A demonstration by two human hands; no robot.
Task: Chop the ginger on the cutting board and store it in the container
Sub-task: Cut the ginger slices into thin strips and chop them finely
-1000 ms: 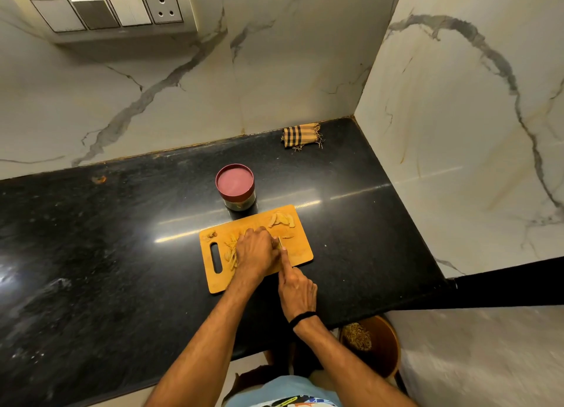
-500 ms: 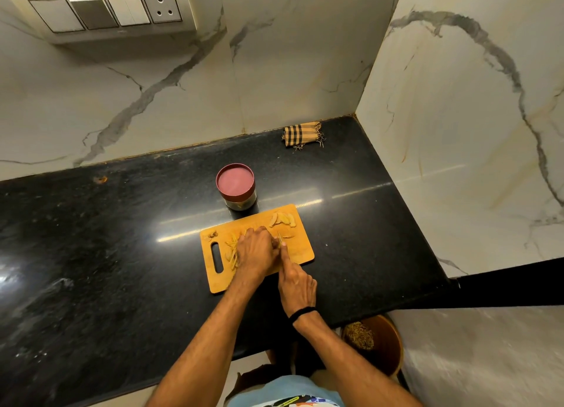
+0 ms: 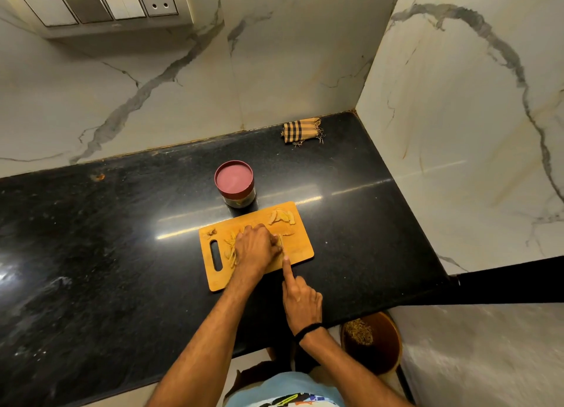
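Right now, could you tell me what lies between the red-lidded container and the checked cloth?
Nothing: in the head view, only bare black countertop separates the red-lidded container from the checked cloth.

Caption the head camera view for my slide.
Left hand steadies yellow ginger, right hand works a knife, on an orange wooden cutting board beside a red-lidded jar.

single head cam, wide-angle, worn on the person, facing forward and steeply down onto the black countertop [image 3: 91, 254] in the wall corner. close range: cutting board [image 3: 300, 243] near frame centre, both forearms [image 3: 213, 330] enter from the bottom edge. marble walls [image 3: 457, 132] bow at the frame edges, switch panel [image 3: 100, 7] top left
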